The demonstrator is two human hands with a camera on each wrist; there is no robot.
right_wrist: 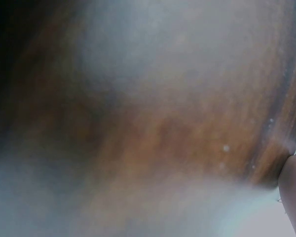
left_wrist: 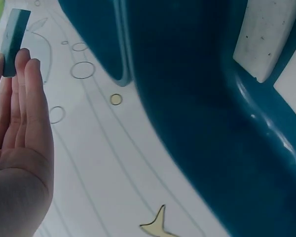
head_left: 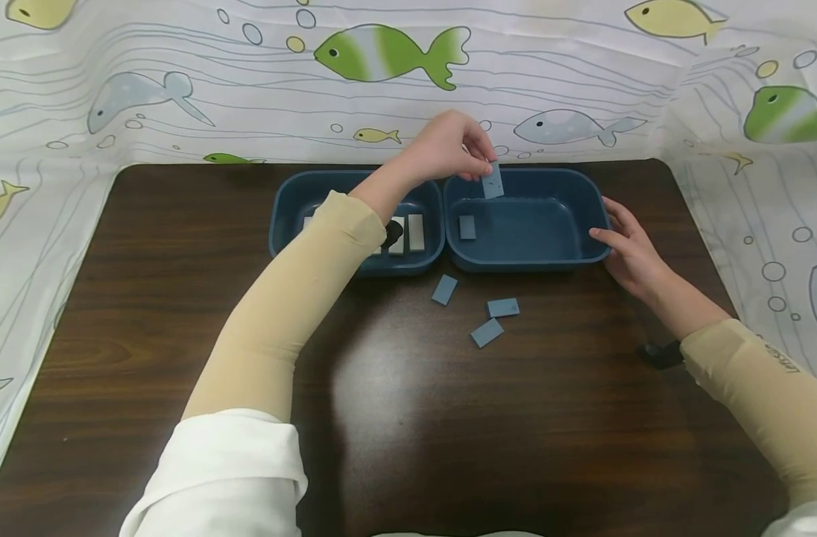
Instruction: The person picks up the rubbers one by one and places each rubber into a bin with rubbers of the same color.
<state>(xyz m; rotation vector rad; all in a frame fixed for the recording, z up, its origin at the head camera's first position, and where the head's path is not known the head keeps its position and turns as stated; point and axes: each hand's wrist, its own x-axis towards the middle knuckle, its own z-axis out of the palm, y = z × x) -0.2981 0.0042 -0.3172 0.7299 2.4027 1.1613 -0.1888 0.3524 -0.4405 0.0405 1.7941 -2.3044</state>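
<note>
My left hand [head_left: 454, 145] pinches a blue-grey rectangular block [head_left: 493, 181] by its upper end, above the back left of the right blue bin [head_left: 529, 264]. In the left wrist view, thumb and fingertips hold that block [left_wrist: 15, 42] upright. My right hand [head_left: 631, 250] grips the right wall of the same bin, with the thumb over the rim. Inside the bin, one blue-grey block [head_left: 467, 227] lies near the left wall. On the table in front lie three more: one block [head_left: 444, 290] alone, and two blocks [head_left: 503, 307] close together. The right wrist view is mostly blurred.
The left blue bin [head_left: 274, 224] stands beside the right one and holds several white blocks [head_left: 416, 233]; my left forearm crosses over it and hides part. Both stand on a dark wooden table [head_left: 180, 261], against a white cloth with fish prints [head_left: 261, 97].
</note>
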